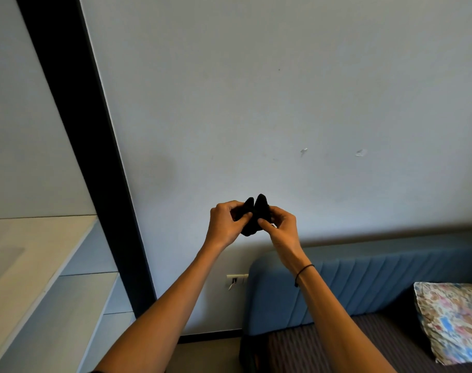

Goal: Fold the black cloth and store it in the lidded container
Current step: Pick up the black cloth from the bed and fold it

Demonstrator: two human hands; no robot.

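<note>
Item: black cloth (253,215). Location: held in the air in front of the pale wall (283,90), above and to the left of the blue headboard (364,275), which serves as landmark for this entry. State: bunched small, with two rounded lobes standing up side by side and a darker mass hanging below between your thumbs. Long axis: roughly upright, from the lobes down to the hanging end.

Item: your left hand (224,224). Closed on the left lobe of the cloth, thumb pressed across its front, fingers curled behind.

Item: your right hand (280,224). Closed on the right lobe in the same pinch, thumb forward; a thin black band (303,274) sits on that wrist, just above the top edge of the headboard.

Relation that matters: the cloth lies between the two hands, touching both, and neither hand is nearer than the other. The valley between the lobes appears to be the fold line, so bringing the hands together would likely close one half onto the other.

Item: lidded container. Not in view; no bearing from the headboard can be given.

Also present: floral pillow (452,319) below the headboard toward its right end; pale shelving (41,278) well to its left, beyond a dark vertical panel (89,157).
</note>
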